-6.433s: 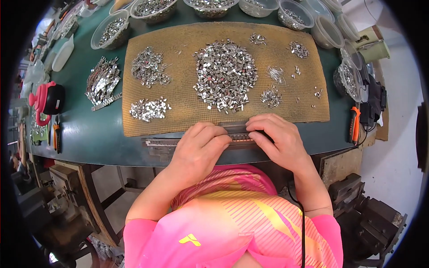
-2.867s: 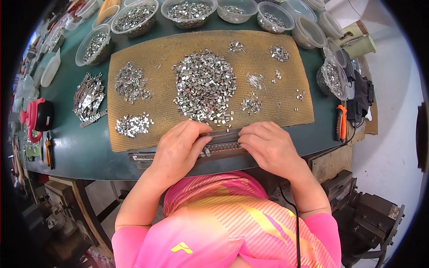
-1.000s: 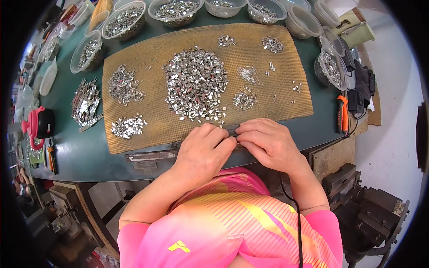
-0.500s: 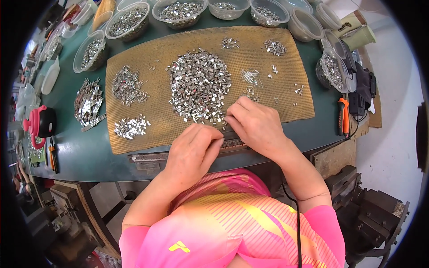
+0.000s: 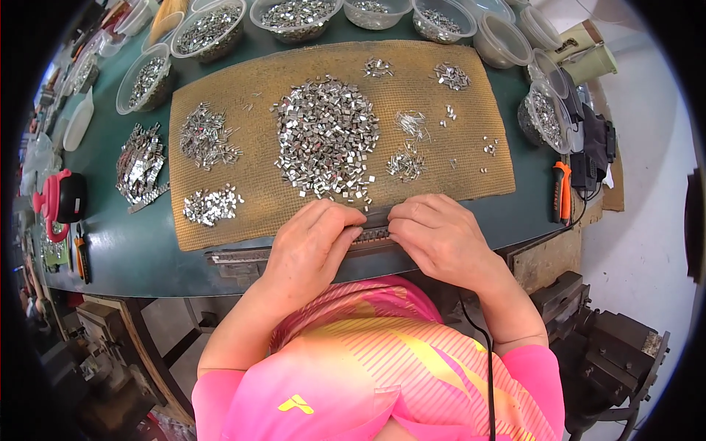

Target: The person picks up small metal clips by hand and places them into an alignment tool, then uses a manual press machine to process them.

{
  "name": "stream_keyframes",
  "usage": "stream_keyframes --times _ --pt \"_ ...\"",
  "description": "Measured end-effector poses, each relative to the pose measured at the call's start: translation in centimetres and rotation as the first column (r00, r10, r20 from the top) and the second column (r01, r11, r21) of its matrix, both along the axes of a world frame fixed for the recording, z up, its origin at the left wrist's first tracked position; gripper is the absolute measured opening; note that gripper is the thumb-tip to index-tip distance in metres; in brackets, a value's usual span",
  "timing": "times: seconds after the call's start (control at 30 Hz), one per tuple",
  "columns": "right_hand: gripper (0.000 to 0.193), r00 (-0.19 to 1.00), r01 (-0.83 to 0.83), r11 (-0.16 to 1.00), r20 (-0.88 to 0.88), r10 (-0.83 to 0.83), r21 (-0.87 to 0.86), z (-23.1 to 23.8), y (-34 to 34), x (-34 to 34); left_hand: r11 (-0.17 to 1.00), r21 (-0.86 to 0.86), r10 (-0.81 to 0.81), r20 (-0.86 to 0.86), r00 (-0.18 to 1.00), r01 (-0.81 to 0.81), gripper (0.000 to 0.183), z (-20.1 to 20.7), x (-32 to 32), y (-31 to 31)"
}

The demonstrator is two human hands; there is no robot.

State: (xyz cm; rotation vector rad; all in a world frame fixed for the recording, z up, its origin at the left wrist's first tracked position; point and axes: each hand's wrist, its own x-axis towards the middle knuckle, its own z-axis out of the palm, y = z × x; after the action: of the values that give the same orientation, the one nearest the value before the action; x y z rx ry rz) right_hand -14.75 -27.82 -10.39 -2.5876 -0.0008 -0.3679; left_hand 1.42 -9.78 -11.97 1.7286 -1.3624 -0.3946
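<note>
A long dark metal rail (image 5: 246, 256) with a row of small parts in its slot lies along the front edge of a tan textured mat (image 5: 257, 121). My left hand (image 5: 312, 242) rests at the rail, thumb and fingers pinched at the slot. Just to its right, my right hand (image 5: 445, 237) is closed over the rail too, fingertips pressed on it. Whatever small part either hand pinches is hidden by the fingers. Beyond the hands spreads a big pile of small silver metal pieces (image 5: 327, 140). A smaller heap of thin metal bits (image 5: 407, 163) sits near my right hand.
More heaps lie on the mat, including shiny flat pieces (image 5: 213, 206) and U-shaped bits (image 5: 206, 136). Plastic bowls of metal parts (image 5: 294, 33) line the back. Orange-handled pliers (image 5: 562, 192) lie at the right, linked metal strips (image 5: 141, 165) at the left.
My right hand has come back from the mat beside the big pile to the rail, uncovering the heap of thin bits. My left hand stays at the rail.
</note>
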Motion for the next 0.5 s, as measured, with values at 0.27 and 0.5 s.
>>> stream_keyframes --times 0.27,0.5 --pt "0.013 0.988 0.157 0.987 0.002 -0.157 -0.017 -0.8 -0.6 2.3 0.999 0.005 0.034 0.037 0.999 -0.034 0.016 0.0 0.0 0.5" --pt "0.011 0.974 0.210 0.956 -0.037 -0.222 -0.205 -2.5 -0.4 4.5 0.998 0.015 -0.054 0.066 0.996 0.053 0.013 0.1 -0.8 -0.7"
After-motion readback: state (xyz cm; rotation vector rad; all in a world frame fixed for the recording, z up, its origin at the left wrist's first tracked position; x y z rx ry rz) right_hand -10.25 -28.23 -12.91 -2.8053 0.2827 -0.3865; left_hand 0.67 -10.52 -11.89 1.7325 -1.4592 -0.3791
